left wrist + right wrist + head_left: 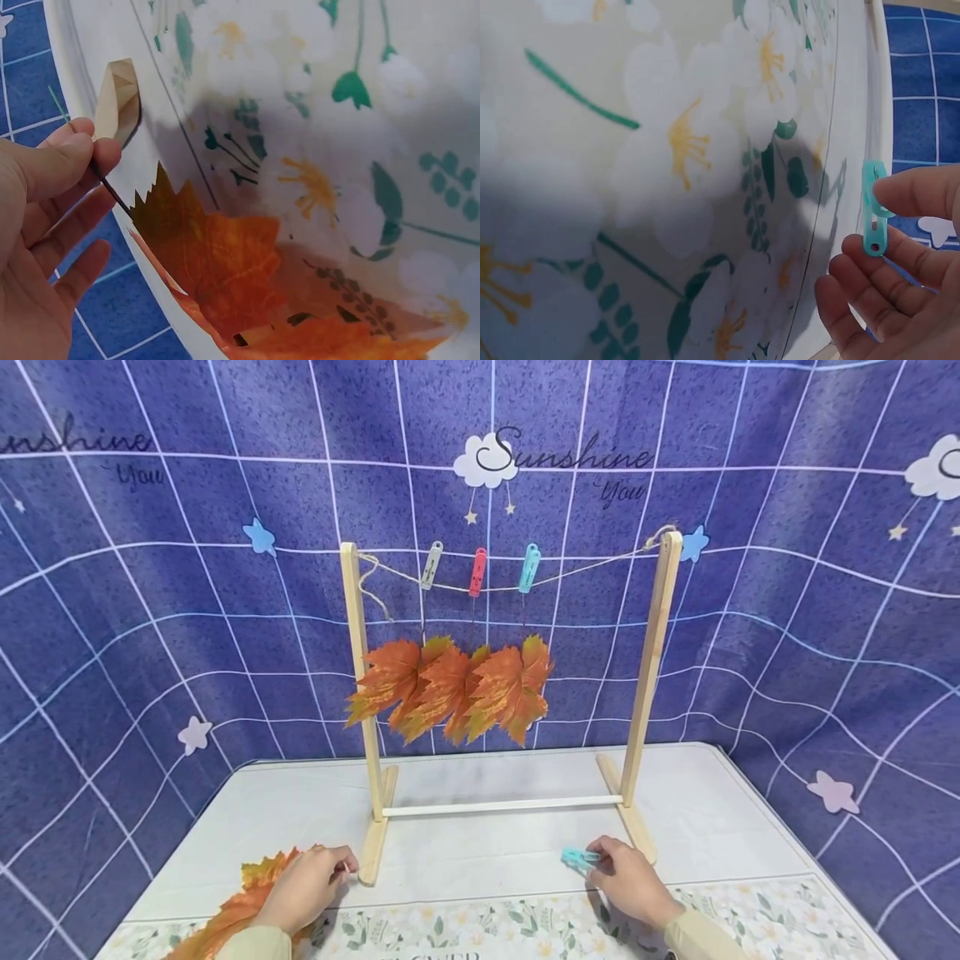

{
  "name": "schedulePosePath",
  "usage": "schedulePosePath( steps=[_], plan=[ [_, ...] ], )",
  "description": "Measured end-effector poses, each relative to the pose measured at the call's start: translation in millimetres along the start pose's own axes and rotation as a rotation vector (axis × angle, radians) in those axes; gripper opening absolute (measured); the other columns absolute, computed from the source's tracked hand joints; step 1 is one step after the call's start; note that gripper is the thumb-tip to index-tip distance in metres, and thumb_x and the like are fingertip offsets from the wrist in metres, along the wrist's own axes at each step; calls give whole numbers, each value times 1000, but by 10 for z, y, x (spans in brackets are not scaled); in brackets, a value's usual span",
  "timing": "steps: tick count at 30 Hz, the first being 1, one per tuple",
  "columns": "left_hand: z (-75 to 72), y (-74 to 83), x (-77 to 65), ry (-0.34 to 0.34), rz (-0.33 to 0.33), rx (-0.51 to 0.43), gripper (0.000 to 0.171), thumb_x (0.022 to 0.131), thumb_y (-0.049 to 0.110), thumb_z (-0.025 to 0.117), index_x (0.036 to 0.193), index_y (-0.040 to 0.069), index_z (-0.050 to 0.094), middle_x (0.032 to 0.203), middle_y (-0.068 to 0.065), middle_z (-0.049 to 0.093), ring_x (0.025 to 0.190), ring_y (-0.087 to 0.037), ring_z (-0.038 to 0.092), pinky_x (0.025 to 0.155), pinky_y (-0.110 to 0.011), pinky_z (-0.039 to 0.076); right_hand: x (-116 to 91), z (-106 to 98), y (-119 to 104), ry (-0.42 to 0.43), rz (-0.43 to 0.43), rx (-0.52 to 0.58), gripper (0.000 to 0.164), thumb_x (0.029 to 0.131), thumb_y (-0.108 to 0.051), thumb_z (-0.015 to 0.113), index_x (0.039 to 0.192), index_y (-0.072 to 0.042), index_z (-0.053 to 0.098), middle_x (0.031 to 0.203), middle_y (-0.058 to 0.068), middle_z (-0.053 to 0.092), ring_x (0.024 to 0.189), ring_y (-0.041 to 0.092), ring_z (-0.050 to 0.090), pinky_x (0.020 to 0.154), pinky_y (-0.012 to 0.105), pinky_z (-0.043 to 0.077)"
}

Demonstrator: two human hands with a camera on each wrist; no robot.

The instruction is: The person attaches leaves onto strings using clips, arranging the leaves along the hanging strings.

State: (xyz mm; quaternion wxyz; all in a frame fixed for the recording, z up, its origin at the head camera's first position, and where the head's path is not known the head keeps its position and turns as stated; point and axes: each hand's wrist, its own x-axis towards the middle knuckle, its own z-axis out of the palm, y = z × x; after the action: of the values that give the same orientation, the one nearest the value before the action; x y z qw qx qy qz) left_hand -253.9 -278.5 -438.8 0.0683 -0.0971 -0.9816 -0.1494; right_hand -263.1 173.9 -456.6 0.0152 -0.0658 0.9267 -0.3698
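My left hand (306,887) pinches the thin dark stem (112,193) of an orange artificial maple leaf (225,259) between thumb and forefinger, its other fingers loosely bent. The leaf hangs low over the table's left front. On the right, my right hand (628,881) holds a teal clothespin (873,225) between thumb and fingers, just above the table and near the rack's right foot. Three more leaves (448,689) hang in an overlapping row from a string (592,571), held by a grey clothespin (431,566), a red clothespin (477,572) and a teal clothespin (529,568).
A wooden rack with a left post (363,693), a right post (651,677) and a white crossbar (502,806) stands on the white table (487,843). A flowered cloth (480,931) covers the front. Behind hangs a blue gridded curtain (750,635).
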Motion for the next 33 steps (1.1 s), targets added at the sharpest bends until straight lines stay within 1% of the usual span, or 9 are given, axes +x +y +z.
schedulePosePath(
  steps=[5, 7, 12, 15, 18, 22, 25, 29, 33],
  plan=[
    [-22, 17, 22, -19, -22, -10, 22, 85, 0, 78, 80, 21, 70, 76, 8, 68, 67, -10, 50, 70, -40, 48, -15, -34, -8, 40, -15, 52, 25, 88, -8, 74, 112, -2, 67, 97, 3, 66, 91, 23, 67, 83, 48, 55],
    [-34, 22, 28, -14, -22, -8, 23, 85, 0, 78, 80, 22, 70, 75, 8, 67, 66, -10, 50, 66, -38, 45, -6, -46, -13, 41, -11, 52, 26, 88, -9, 75, 111, -3, 68, 96, 2, 66, 90, 22, 66, 83, 48, 55],
    [-78, 58, 49, 5, -12, -5, 20, 85, 2, 79, 80, 21, 72, 76, 9, 68, 66, -9, 53, 65, -38, 46, 32, -61, -23, 48, 13, 17, 28, 88, -12, 75, 114, -4, 70, 95, 0, 65, 92, 20, 65, 85, 50, 54],
    [-105, 100, 60, 11, -6, -14, 19, 86, 2, 78, 81, 20, 72, 77, 9, 68, 64, -8, 50, 63, -34, 44, 45, -76, -32, 63, 6, 10, 28, 88, -11, 75, 115, -3, 71, 95, 0, 65, 94, 20, 64, 85, 49, 54],
    [-127, 143, 59, 24, 14, -19, 20, 86, 2, 77, 80, 20, 71, 77, 10, 68, 63, -8, 48, 60, -32, 42, 48, -95, -50, 76, -6, 21, 30, 87, -11, 75, 116, -2, 71, 96, 1, 65, 94, 20, 63, 82, 46, 53],
    [-145, 183, 63, 41, 30, -18, 22, 86, 2, 77, 80, 22, 70, 76, 11, 66, 62, -8, 47, 60, -31, 41, 48, -122, -72, 95, -40, 71, 33, 87, -12, 76, 118, -3, 70, 97, 1, 66, 94, 18, 62, 77, 38, 52],
    [-161, 201, 74, 65, 43, -5, 21, 85, 2, 78, 80, 21, 71, 77, 10, 68, 64, -8, 52, 62, -33, 45, 58, -147, -92, 109, -89, 119, 33, 87, -13, 78, 117, -3, 70, 96, 0, 67, 91, 16, 63, 75, 34, 51],
    [-191, 231, 88, 86, 44, 16, 16, 86, 4, 78, 83, 19, 72, 77, 8, 69, 68, -10, 61, 65, -37, 50, 75, -193, -117, 104, -132, 168, 29, 88, -14, 78, 115, -5, 70, 95, -1, 68, 90, 16, 63, 73, 30, 50],
    [-233, 275, 105, 85, 29, 7, 12, 88, 6, 77, 86, 17, 74, 77, 7, 69, 68, -11, 62, 64, -37, 50, 91, -243, -149, 100, -151, 197, 29, 89, -15, 78, 116, -5, 71, 97, 0, 68, 94, 17, 63, 73, 29, 51]
  ],
)
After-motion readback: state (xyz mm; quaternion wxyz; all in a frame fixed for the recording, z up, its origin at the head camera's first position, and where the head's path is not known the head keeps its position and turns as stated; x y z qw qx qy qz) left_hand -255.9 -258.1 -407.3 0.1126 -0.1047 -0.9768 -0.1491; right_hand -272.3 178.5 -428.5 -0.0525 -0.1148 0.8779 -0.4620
